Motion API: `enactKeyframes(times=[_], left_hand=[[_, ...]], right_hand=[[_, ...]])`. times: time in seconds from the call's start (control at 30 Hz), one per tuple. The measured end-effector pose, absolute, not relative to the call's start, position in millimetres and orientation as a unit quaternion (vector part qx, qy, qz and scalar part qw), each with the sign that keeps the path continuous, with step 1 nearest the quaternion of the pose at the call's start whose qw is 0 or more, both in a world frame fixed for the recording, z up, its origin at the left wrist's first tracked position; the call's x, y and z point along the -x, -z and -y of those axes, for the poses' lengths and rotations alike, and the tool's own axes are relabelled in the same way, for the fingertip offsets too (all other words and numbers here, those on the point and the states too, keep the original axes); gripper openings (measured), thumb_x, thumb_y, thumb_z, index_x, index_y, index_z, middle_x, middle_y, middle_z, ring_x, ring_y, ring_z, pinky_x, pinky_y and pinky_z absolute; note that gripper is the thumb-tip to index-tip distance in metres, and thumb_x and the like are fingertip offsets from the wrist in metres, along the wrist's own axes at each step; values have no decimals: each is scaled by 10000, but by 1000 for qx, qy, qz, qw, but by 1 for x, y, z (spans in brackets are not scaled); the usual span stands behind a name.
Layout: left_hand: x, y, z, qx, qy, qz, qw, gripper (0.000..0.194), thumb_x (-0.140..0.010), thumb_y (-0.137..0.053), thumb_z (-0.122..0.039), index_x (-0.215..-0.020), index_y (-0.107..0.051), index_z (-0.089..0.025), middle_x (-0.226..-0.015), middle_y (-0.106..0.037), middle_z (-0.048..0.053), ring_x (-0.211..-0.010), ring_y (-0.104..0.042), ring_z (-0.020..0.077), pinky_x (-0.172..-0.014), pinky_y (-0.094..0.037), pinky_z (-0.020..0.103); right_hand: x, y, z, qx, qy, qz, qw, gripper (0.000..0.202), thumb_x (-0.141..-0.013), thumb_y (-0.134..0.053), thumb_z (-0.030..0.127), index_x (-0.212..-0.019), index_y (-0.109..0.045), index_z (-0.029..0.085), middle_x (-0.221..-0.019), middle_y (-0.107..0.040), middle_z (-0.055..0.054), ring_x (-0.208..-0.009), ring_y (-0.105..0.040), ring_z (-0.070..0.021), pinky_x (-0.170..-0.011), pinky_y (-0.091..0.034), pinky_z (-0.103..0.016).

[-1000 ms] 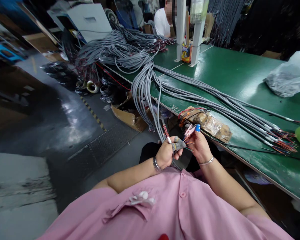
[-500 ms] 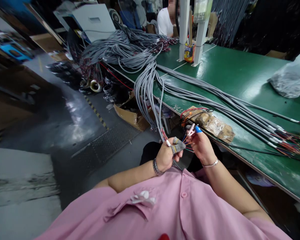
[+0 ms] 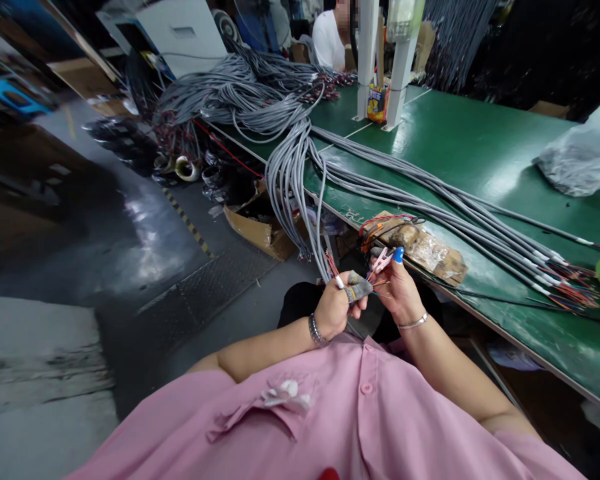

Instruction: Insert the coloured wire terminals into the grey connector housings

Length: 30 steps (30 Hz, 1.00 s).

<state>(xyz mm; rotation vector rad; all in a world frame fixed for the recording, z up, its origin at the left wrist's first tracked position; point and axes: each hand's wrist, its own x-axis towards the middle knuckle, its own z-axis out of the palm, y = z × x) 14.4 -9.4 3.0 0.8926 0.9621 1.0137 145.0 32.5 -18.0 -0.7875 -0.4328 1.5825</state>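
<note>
My left hand (image 3: 336, 308), with grey finger covers on its thumb and finger, is closed round the end of a grey cable. Thin coloured wires (image 3: 380, 287) fan out of its grip toward the other hand. My right hand (image 3: 401, 288), a blue cover on one fingertip, pinches a small pink clip-like tool (image 3: 380, 261) close to those wires. Whether the tool touches a wire is too small to tell. Other grey cables (image 3: 295, 180) hang over the table edge beside my left hand, their stripped red and brown ends near it.
The green table (image 3: 480, 147) carries a row of grey cables (image 3: 445, 207) and a taped wooden block (image 3: 425, 250) at its near edge. A plastic bag (image 3: 583, 157) lies at the right. Below stands an open cardboard box (image 3: 255, 227). Across the table sits a person (image 3: 329, 41).
My right hand and the pink tool have shifted slightly, closer to my left hand. The wires between the hands are less spread. The view has moved a little.
</note>
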Motion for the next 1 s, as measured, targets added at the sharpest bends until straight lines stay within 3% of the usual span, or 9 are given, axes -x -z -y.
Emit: enactKeyframes(times=[0.27, 0.5, 0.73, 1.0], left_hand=[[-10, -1, 14, -392, -458, -420, 679, 302, -728, -714, -395, -674, -529, -162, -500, -567, -32, -324, -408, 58, -321, -258, 189], [-2, -1, 18, -377, -471, -434, 669, 324, -707, -736, -412, -698, -528, -165, -509, -580, -32, -327, -412, 57, -323, -262, 187], [-2, 12, 18, -419, -450, -445, 651, 321, -716, -719, -436, -716, -560, -156, -522, -589, -27, -338, -440, 59, -337, -299, 184], [8, 8, 19, -519, -329, -411, 674, 325, -747, -698, -445, -712, -567, -150, -559, -629, 10, -379, -519, 86, -383, -372, 191]], right_hand=[[-147, 16, -25, 321, -728, 177, 579, 556, -693, -605, 754, -772, -652, 205, -749, -676, -30, -586, -565, -136, -554, -487, -272], [-161, 12, -9, 302, -769, 243, 508, 578, -733, -572, 738, -889, -695, 196, -904, -703, -65, -651, -585, -134, -600, -501, -265], [-159, 12, 15, 409, -675, 380, 483, 251, -725, -778, 406, -851, -701, 204, -765, -655, -2, -647, -544, -114, -597, -437, -236], [-159, 0, 17, 414, -648, 452, 453, 218, -716, -780, 379, -754, -685, 187, -676, -641, 10, -595, -517, -115, -596, -411, -260]])
